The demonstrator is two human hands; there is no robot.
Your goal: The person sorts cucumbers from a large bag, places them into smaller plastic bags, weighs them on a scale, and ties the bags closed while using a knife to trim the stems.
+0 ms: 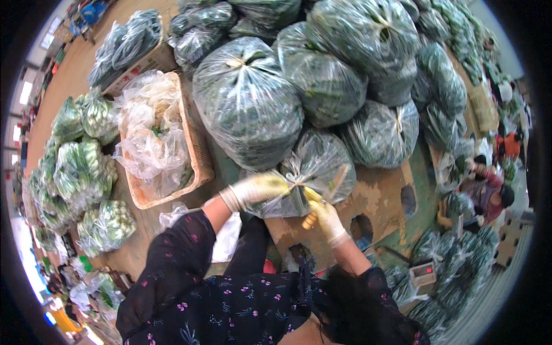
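Note:
A clear plastic bag of leafy greens (328,155) lies before me, its mouth gathered into a bunched neck. My left hand (259,190), in a pale glove with yellowed fingers, is closed on the bag beside that neck. On the neck's other side, my right hand (323,211) wears a similar glove and has its fingers closed at the gathered plastic. A short wooden handle (310,221) sticks out from under this right hand. The rest of what it belongs to is too unclear to name.
Large filled bags (247,103) are piled directly ahead. To the left stands an orange crate (204,164) of loose clear plastic, with bagged vegetables (83,172) beyond it. Worn cardboard (379,195) with holes lies at right. Another person (489,198) is farther right, near more bags.

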